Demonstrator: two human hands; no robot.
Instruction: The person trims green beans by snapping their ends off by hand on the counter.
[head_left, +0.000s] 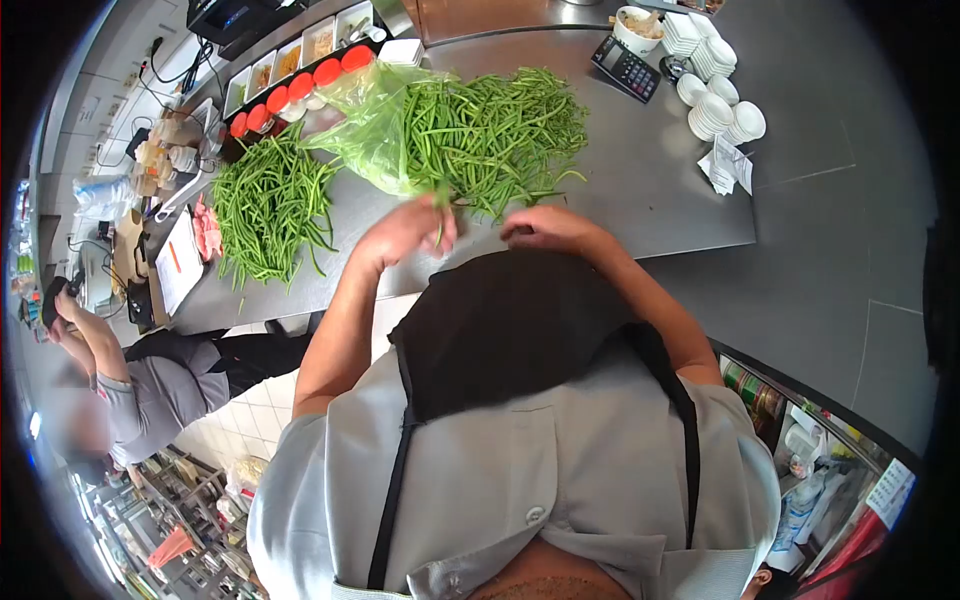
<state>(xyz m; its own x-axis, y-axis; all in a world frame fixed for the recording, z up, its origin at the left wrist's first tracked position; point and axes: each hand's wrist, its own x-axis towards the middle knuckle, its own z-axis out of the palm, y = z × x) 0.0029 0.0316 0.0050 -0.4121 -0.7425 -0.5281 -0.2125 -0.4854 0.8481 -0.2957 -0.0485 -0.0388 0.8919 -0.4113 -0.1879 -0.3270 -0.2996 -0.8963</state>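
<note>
Across the workspace, steel counter [655, 190]: the whole spread lies on it, clock directions read from the person's hands with 12 straight ahead.
Co-worker [165, 390]: off at 8 o'clock, in a grey top and dark trousers, well apart from the beans.
Large bean heap [490, 140]: loose green beans at 12 o'clock, the near edge just beyond both hands.
Small bean heap [270, 205]: more green beans at 9 o'clock, apart from the left hand.
Plastic bag [365, 135]: thin, pale green, at 11 o'clock, lying against the large heap's left side.
Red-lidded jars [327, 72]: a row at 11 o'clock, beyond the bag.
White dishes [712, 115]: stacked at 2 o'clock.
Left hand [405, 235]: fingers narrowed on a bean, at the heap's 7 o'clock edge.
Right hand [550, 228]: fingers curled inward near the heap's 5 o'clock edge; whether they hold anything, I cannot tell.
Calculator [626, 69]: dark, at 1 o'clock.
Bean in grip [439, 232]: green, blurred, at the left fingertips, with the large heap just past it at 1 o'clock.
</note>
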